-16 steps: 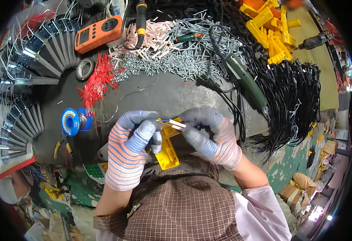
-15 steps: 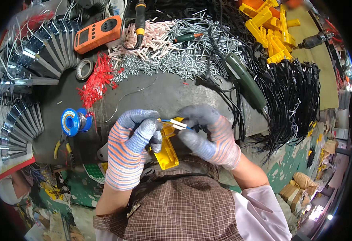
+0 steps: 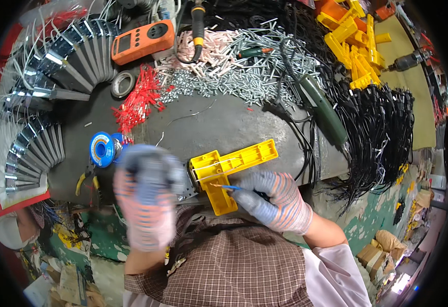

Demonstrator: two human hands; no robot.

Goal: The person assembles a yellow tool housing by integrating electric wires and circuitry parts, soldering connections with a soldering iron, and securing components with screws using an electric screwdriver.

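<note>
We saw the right hand (image 3: 282,202) with its fingers pinched narrow on a blue wire (image 3: 231,188), whose bare copper end pointed left over a yellow plastic housing (image 3: 249,155). The housing lay open between the fingers of both hands, nearer the right ones, with white wire across it. The left hand (image 3: 150,176) was blurred, so we could not tell whether its fingers held anything. Just left of them we noticed a blue solder spool (image 3: 100,149) with a printed label; well beyond them sat an orange meter (image 3: 142,43), its markings too small to read.
</note>
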